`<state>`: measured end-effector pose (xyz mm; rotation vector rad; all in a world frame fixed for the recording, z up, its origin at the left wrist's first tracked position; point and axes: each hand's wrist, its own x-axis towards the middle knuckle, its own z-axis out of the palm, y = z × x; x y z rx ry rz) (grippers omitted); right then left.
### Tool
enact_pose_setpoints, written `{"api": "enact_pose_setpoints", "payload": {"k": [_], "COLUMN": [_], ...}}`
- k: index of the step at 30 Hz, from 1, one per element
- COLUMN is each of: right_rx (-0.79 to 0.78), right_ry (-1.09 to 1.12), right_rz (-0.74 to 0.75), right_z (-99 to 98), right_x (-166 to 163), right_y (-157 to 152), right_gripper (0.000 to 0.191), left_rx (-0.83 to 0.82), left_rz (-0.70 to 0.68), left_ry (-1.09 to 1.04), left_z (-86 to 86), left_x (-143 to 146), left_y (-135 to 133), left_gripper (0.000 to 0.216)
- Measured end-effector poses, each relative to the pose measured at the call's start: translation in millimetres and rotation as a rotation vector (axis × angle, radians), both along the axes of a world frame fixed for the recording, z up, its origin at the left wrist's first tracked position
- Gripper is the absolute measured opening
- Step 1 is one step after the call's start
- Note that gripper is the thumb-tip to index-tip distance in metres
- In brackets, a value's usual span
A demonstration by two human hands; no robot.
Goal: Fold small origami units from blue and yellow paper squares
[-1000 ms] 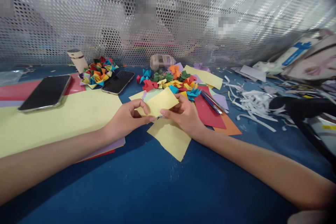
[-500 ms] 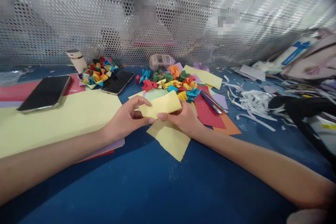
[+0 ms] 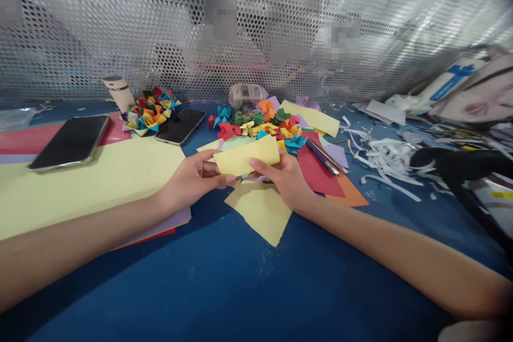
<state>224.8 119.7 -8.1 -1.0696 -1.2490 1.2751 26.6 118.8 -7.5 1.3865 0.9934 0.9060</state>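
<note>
A small yellow paper piece [image 3: 246,157], folded over, is held just above the blue table [image 3: 224,283] by both hands. My left hand [image 3: 192,181] pinches its left end with thumb and fingers. My right hand [image 3: 282,179] grips its right end, thumb on the near face. Under the hands lies another yellow paper square [image 3: 260,211], flat on the table. Just behind is a pile of small folded coloured paper pieces [image 3: 262,123].
A big yellow sheet [image 3: 88,181] covers the left, with two phones [image 3: 70,141] [image 3: 180,125] and a ring of folded pieces [image 3: 150,109] beyond. Red and orange sheets [image 3: 320,173], a pen [image 3: 326,155], white paper strips [image 3: 385,157] lie right. A perforated metal screen [image 3: 256,26] closes the back.
The yellow piece has been folded down from an open tilted sheet into a narrower strip. Both hands stayed in place, the right thumb shifting onto its near face.
</note>
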Motion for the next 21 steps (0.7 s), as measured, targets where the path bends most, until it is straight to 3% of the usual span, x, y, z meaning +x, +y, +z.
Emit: {"api": "enact_pose_setpoints", "payload": {"k": [4, 11, 15, 21], "right_rx": [0.033, 0.045, 0.019, 0.08], "right_ry": [-0.002, -0.034, -0.006, -0.073], "right_rz": [-0.027, -0.021, -0.004, 0.097], "right_z": [-0.1, -3.8, -4.9, -4.3], "right_x": [0.9, 0.8, 0.9, 3.4], "right_y": [1.2, 2.9, 2.5, 1.2], "right_gripper": [0.043, 0.04, 0.042, 0.027], "left_rx": [0.016, -0.009, 0.014, 0.042], "left_rz": [0.005, 0.012, -0.042, -0.113], "left_ry": [-0.009, -0.045, 0.062, 0.069], "left_z": [-1.5, -4.5, -3.5, 4.3], "left_x": [-1.2, -0.8, 0.1, -0.6], "left_y": [1.6, 1.6, -3.4, -5.3], "left_gripper": [0.039, 0.044, 0.048, 0.027]}}
